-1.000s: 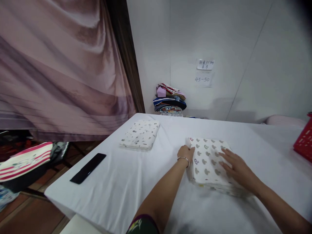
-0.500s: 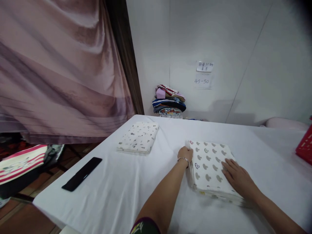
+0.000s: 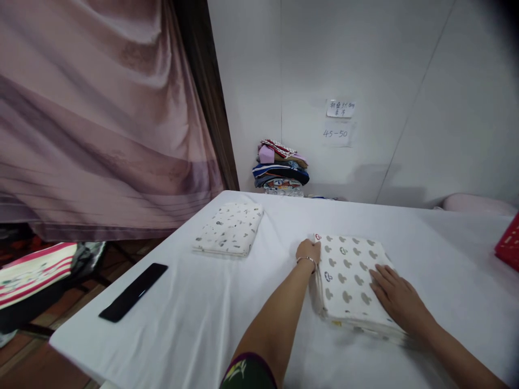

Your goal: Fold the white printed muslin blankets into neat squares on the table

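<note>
Shifted lower in the frame over the past second, the right hand [image 3: 399, 300] lies flat, fingers extended, on the right side of a folded gray-print cloth [image 3: 348, 275], lower right of frame. The left hand [image 3: 308, 253] curls at its left edge; whether it pinches cannot be told. Another folded cloth [image 3: 229, 229] lies left of center on the white-covered bench [image 3: 194, 324].

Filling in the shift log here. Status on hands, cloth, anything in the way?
Left hand at left edge of grey-printed cloth, right hand on top. Cloth folded, lying flat. Black strip and second folded cloth lie off left, apart from it.
</note>
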Demonstrator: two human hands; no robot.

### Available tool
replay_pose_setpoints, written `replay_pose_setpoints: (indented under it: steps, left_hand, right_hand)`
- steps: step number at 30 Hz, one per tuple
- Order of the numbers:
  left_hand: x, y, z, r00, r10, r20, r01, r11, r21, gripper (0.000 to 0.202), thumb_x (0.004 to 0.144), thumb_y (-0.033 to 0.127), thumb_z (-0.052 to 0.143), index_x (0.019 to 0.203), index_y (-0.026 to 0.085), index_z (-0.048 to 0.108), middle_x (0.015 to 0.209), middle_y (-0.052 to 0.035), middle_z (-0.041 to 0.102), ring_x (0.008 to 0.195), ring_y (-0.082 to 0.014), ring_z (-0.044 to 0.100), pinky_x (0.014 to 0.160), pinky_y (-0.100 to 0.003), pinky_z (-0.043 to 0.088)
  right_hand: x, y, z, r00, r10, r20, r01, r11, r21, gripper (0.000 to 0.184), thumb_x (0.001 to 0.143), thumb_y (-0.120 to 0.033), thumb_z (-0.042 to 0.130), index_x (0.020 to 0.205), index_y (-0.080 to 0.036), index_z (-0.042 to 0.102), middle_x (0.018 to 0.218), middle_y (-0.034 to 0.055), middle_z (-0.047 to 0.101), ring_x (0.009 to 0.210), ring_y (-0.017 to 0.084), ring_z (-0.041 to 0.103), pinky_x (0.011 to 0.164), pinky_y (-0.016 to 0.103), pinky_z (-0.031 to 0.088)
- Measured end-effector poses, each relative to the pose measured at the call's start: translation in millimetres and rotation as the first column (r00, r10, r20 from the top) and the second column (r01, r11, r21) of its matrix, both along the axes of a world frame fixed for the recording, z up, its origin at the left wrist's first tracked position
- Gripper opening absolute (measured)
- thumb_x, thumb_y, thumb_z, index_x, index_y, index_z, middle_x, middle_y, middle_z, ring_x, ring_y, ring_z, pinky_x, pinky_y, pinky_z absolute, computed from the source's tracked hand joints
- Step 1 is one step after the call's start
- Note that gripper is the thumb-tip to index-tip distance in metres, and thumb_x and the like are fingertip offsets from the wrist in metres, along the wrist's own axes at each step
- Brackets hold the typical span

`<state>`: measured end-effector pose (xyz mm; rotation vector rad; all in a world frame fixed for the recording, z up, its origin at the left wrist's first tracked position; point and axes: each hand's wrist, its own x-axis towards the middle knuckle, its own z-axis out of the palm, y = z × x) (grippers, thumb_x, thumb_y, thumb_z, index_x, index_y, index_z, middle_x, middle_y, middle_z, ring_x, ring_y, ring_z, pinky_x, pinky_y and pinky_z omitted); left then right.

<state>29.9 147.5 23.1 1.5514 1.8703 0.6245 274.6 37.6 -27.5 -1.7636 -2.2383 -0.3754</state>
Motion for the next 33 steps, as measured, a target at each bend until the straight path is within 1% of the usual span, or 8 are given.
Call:
replay_pose_setpoints:
  steps: [3,10,14,21,24,26,29,33]
  left_hand:
    - [2,9,4.7,1.000,0.001,0.005,-0.001,1.000,0.000,0.042,0.082,0.051,0.043,0.090,0.016,0.065,0.099,-0.0111,0.067,0.094,-0.0235,0.061,0.078,-0.029,0.044]
    - [4,21,-3.7,0.999,0.032,0.026,-0.031,0.998,-0.047,0.039,0.085,0.043,0.044,0.100,0.011,0.061,0.107,-0.0152,0.064,0.098,-0.0234,0.060,0.080,-0.029,0.043]
    - [2,25,-9.2,0.999,0.033,0.036,-0.031,0.997,-0.064,0.036,0.083,0.042,0.047,0.097,0.012,0.063,0.105,-0.0144,0.065,0.098,-0.0230,0.060,0.078,-0.028,0.043]
    - [0,26,-7.6,1.000,0.006,0.025,-0.005,0.999,-0.038,0.040,0.085,0.044,0.044,0.097,0.011,0.062,0.104,-0.0165,0.065,0.097,-0.0239,0.060,0.078,-0.029,0.043]
    - [-2,19,-5.8,0.999,-0.022,0.029,0.023,1.000,-0.017,0.038,0.084,0.044,0.046,0.097,0.012,0.061,0.104,-0.0149,0.065,0.098,-0.0226,0.060,0.081,-0.027,0.041]
    - [-5,9,-5.8,0.999,-0.036,0.037,0.036,0.999,-0.010,0.040,0.081,0.044,0.051,0.104,0.013,0.058,0.109,-0.0132,0.063,0.101,-0.0210,0.058,0.082,-0.025,0.041]
    - [-8,-11,-7.2,0.997,-0.053,0.054,0.054,0.998,-0.020,0.053,0.075,0.044,0.058,0.117,0.013,0.050,0.117,-0.0123,0.059,0.103,-0.0196,0.057,0.082,-0.023,0.041]
    - [-14,-40,-8.0,0.996,-0.060,0.072,0.062,0.997,-0.035,0.059,0.074,0.043,0.060,0.122,0.014,0.044,0.118,-0.0114,0.058,0.105,-0.0197,0.056,0.084,-0.023,0.041]
  right_hand:
    - [-2,-1,0.3,1.000,-0.006,-0.001,0.006,1.000,-0.001,0.048,0.090,-0.045,0.027,0.121,-0.020,0.053,0.134,0.0076,0.045,0.128,0.027,0.033,0.094,0.046,0.039]
    - [-2,-3,1.8,1.000,-0.018,0.018,0.019,0.999,-0.031,0.047,0.090,-0.045,0.027,0.123,-0.021,0.051,0.136,0.0062,0.044,0.128,0.026,0.033,0.094,0.046,0.039]
    - [-3,-2,2.0,1.000,-0.014,0.009,0.014,1.000,-0.017,0.046,0.090,-0.045,0.029,0.122,-0.021,0.052,0.136,0.0071,0.043,0.129,0.027,0.032,0.095,0.045,0.038]
    - [-11,-4,11.6,1.000,-0.028,-0.014,0.027,0.999,-0.047,0.043,0.091,-0.041,0.030,0.123,-0.021,0.051,0.136,0.0069,0.043,0.128,0.026,0.032,0.096,0.045,0.037]
    - [-14,-5,16.9,0.998,-0.028,-0.061,0.024,0.998,-0.055,0.042,0.090,-0.040,0.031,0.122,-0.021,0.052,0.137,0.0081,0.042,0.128,0.026,0.032,0.097,0.046,0.036]
    - [-13,-3,18.9,0.992,-0.021,-0.121,0.012,0.997,-0.076,0.042,0.090,-0.040,0.032,0.120,-0.021,0.053,0.136,0.0085,0.043,0.129,0.027,0.032,0.098,0.048,0.035]
    - [-3,3,19.2,0.959,-0.024,-0.282,-0.017,0.989,-0.144,0.044,0.087,-0.042,0.035,0.120,-0.021,0.054,0.136,0.0085,0.042,0.128,0.025,0.033,0.100,0.045,0.035]
    - [19,4,15.3,0.842,-0.196,-0.503,0.116,0.976,-0.186,0.051,0.084,-0.045,0.038,0.126,-0.018,0.050,0.135,0.0099,0.044,0.121,0.025,0.044,0.096,0.039,0.041]
